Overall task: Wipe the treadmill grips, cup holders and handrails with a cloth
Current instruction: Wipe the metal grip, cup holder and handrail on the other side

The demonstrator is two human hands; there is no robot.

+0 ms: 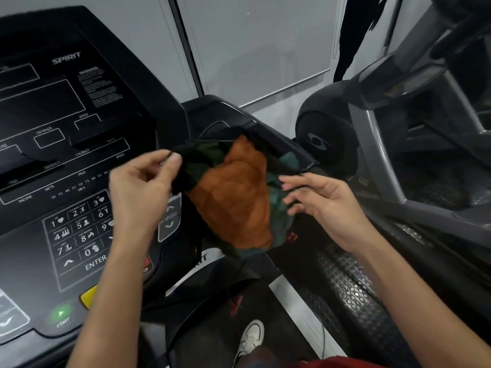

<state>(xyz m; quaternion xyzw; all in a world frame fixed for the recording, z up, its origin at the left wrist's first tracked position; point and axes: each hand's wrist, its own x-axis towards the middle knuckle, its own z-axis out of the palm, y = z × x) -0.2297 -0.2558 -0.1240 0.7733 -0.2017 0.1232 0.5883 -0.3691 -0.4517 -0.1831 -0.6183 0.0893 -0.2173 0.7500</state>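
Left hand [143, 181] pinches the cloth's [233, 197] dark corner between thumb and forefinger. My right hand [324, 205] is spread loose at the teal edge, and I cannot tell whether it touches. I see the cloth hanging just in front of the cup holder [210, 128], its long axis running down towards me. It looks soft and crumpled, orange over green. The holder is a hard black plastic hollow, and I judge the left hand nearer it.
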